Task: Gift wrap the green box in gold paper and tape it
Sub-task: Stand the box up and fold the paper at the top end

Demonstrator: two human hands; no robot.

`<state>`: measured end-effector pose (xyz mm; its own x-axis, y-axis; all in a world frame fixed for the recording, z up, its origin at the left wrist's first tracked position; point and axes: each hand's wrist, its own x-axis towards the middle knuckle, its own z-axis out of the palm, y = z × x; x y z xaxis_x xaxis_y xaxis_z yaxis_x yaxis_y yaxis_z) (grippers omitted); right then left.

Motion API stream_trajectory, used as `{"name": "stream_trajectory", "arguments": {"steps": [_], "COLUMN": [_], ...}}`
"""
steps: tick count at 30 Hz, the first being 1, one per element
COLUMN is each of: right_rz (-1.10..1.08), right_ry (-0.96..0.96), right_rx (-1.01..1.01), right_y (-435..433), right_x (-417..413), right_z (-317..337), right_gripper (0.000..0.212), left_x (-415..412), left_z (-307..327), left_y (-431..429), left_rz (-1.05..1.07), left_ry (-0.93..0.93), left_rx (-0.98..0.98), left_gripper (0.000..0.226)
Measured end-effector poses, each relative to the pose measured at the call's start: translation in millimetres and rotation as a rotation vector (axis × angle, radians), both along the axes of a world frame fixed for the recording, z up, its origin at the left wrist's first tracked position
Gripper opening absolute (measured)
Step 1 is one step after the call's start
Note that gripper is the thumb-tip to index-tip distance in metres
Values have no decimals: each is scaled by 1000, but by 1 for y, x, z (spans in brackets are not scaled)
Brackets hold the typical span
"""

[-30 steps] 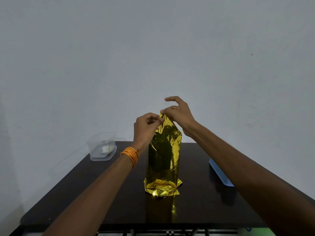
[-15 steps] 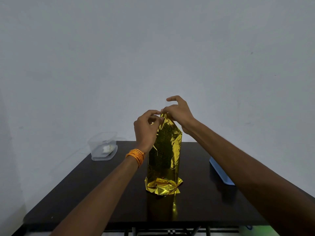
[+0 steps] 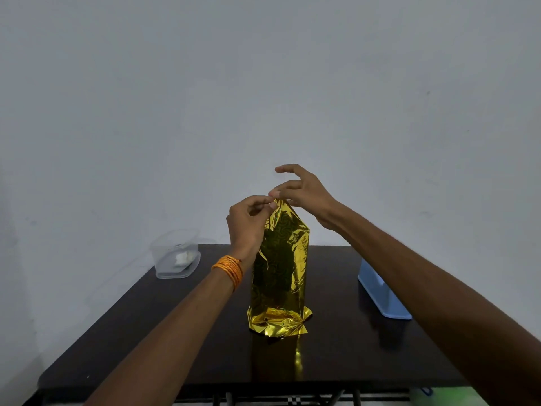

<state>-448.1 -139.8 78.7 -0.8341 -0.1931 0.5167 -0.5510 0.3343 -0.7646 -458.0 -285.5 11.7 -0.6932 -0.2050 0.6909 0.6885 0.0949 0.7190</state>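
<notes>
A tall parcel in shiny gold paper (image 3: 281, 265) stands upright in the middle of the dark table (image 3: 181, 341). The green box is fully hidden inside the paper. Crumpled gold paper spreads at the parcel's base. The paper tapers to a peak at the top. My left hand (image 3: 248, 222), with orange threads on the wrist, pinches the peak from the left. My right hand (image 3: 304, 191) pinches the same peak from the right, its other fingers spread above it. No tape is visible on the parcel.
A clear plastic container (image 3: 175, 253) with something white inside sits at the table's back left corner. A light blue tray (image 3: 383, 294) lies along the right edge. A plain wall stands behind the table.
Both hands stay at the paper's peak; the fingers of my right hand have spread a little and the pinch has shifted slightly. The parcel has not moved.
</notes>
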Motion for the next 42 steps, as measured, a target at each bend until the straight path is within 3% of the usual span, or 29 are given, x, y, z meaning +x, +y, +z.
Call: {"name": "stream_trajectory", "arguments": {"steps": [12, 19, 31, 42], "right_rz": [1, -49, -123, -147], "right_ry": [49, 81, -18, -21], "right_rx": [80, 63, 6, 37], "right_y": [12, 12, 0, 0], "right_x": [-6, -14, -54, -62], "right_z": [4, 3, -24, -30], "right_gripper": [56, 57, 59, 59], "left_x": [-9, -12, -20, -32], "left_z": [-1, -8, -14, -9], "left_y": [-4, -17, -37, -37], "left_rz": [-50, -122, -168, -189], "left_ry": [-53, -192, -167, -125], "left_rx": [-15, -258, -313, -344], "left_gripper": [13, 50, 27, 34]}}
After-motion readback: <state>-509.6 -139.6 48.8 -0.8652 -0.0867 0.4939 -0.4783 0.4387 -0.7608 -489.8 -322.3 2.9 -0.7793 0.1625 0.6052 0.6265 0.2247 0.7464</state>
